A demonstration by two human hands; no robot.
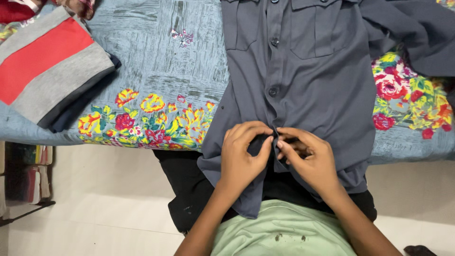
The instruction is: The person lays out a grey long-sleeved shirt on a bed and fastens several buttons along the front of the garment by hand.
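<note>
While one grey shirt [308, 85] lies flat on the flowery bed sheet [156, 71], two hands pinch its bottom edge. Left hand [244, 154] and right hand [308, 159] have fingers closed on the cloth, beside one folded red-and-grey top [47, 66].

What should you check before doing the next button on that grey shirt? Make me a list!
1. Shirt lies flat, front up, on the bed: ok. The grey shirt is spread on the flowered bedsheet.
2. Both hands on the front strip: ok. The left hand and the right hand pinch it near the hem.
3. Upper buttons closed: ok. The middle button looks fastened.
4. Bottom button through its hole: cannot tell, the fingers hide it.
5. Hem fully on the bed: not ok, it hangs over the edge.
6. Folded red and grey garment out of the way: ok, it lies apart at the side.
</note>
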